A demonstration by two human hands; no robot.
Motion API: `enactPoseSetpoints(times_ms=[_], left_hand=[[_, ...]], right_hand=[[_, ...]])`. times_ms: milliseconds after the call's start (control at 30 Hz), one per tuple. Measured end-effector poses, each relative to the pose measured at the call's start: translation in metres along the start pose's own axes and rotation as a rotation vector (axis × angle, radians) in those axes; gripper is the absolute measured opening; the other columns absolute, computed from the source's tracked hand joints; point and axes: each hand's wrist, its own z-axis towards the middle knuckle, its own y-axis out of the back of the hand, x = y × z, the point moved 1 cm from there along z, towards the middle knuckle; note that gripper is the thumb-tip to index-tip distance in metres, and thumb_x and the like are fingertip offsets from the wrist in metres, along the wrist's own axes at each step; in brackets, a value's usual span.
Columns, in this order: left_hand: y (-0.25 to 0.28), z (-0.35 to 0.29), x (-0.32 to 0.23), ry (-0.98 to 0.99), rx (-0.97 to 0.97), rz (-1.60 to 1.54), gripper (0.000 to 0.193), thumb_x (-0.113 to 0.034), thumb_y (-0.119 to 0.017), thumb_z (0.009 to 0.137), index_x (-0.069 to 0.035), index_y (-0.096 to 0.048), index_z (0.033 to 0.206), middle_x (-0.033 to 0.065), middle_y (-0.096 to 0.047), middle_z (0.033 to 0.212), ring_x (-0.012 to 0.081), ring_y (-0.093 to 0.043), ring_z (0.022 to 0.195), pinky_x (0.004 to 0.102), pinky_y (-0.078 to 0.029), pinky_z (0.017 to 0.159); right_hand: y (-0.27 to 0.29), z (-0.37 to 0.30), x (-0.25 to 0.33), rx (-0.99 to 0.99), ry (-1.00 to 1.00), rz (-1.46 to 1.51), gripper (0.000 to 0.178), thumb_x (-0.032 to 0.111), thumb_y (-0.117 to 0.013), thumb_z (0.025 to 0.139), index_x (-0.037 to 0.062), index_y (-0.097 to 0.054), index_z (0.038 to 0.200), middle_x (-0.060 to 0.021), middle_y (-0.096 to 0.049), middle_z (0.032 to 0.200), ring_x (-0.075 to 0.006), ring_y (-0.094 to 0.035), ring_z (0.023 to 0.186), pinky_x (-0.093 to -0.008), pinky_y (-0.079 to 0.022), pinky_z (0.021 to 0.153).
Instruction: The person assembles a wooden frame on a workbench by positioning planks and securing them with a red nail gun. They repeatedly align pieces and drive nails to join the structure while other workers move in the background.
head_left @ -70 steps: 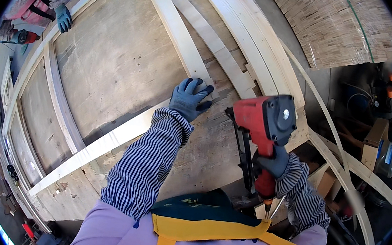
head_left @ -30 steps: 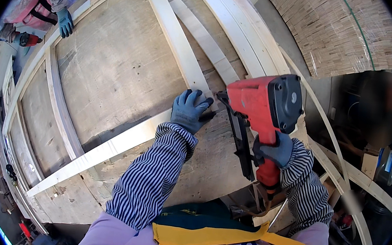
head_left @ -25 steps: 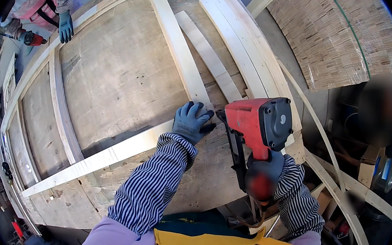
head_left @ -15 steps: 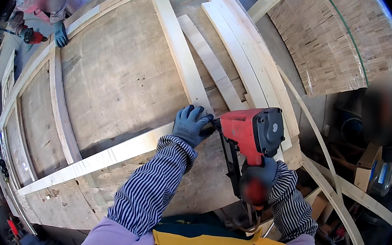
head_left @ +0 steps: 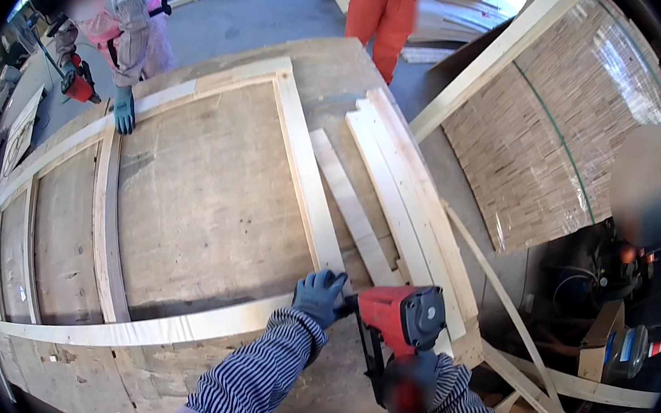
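A large rectangular wooden frame with crosspieces lies on the plywood-topped workbench. At its near right corner my left hand, in a grey-blue work glove, is closed over the joint of two boards. My right hand, partly blurred, grips the handle of a red and black nail gun. The gun's nose points left, right beside my left hand at that corner; whether it touches the wood is hidden behind my fingers.
Loose boards lie along the bench's right side. Across the frame, a co-worker holds another red nail gun and rests a gloved hand on the frame. A second person in orange trousers stands beyond. A wrapped wood stack stands at right.
The view has tilted up, so the bench and my hands sit lower in the picture and more floor and a second person show. My hands keep their places on the corner and the nail gun.
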Motion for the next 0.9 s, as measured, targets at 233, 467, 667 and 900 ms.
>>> enactPoseSetpoints(times_ms=[233, 467, 667, 900], left_hand=[[-0.001, 0.005, -0.003, 0.072, 0.095, 0.05, 0.077, -0.058, -0.07, 0.068, -0.023, -0.05, 0.134, 0.0093, -0.046, 0.127, 0.0297, -0.042, 0.119, 0.0458, -0.032, 0.1], [0.007, -0.006, 0.005, 0.092, 0.089, 0.028, 0.077, -0.06, -0.068, 0.07, -0.019, -0.05, 0.133, 0.0093, -0.047, 0.126, 0.0284, -0.043, 0.119, 0.0451, -0.034, 0.099], [0.007, -0.003, -0.005, 0.027, 0.054, 0.043, 0.079, -0.065, -0.069, 0.065, -0.022, -0.053, 0.13, 0.0066, -0.051, 0.119, 0.0274, -0.047, 0.114, 0.0449, -0.037, 0.094], [0.003, 0.0, -0.003, 0.016, 0.009, 0.034, 0.079, -0.062, -0.071, 0.064, -0.019, -0.054, 0.128, 0.0084, -0.05, 0.123, 0.0297, -0.045, 0.117, 0.0469, -0.036, 0.094]], right_hand=[[0.004, 0.01, -0.043, 0.138, -0.168, -0.068, 0.073, 0.023, -0.075, 0.073, 0.0051, -0.042, 0.135, -0.017, -0.051, 0.131, -0.0282, -0.05, 0.121, -0.0367, -0.04, 0.103], [0.006, 0.018, 0.008, 0.049, -0.125, -0.022, 0.053, 0.018, -0.073, 0.076, 0.0027, -0.051, 0.122, -0.0147, -0.062, 0.112, -0.0259, -0.06, 0.105, -0.0357, -0.048, 0.092], [0.013, 0.018, 0.015, -0.094, 0.11, -0.172, 0.06, 0.015, -0.075, 0.074, 0.0027, -0.048, 0.126, -0.0132, -0.061, 0.114, -0.0261, -0.059, 0.105, -0.0366, -0.047, 0.095], [0.004, 0.023, 0.013, 0.05, -0.436, 0.145, 0.059, 0.022, -0.075, 0.076, 0.005, -0.051, 0.127, -0.0125, -0.063, 0.114, -0.0209, -0.06, 0.103, -0.0345, -0.048, 0.092]])
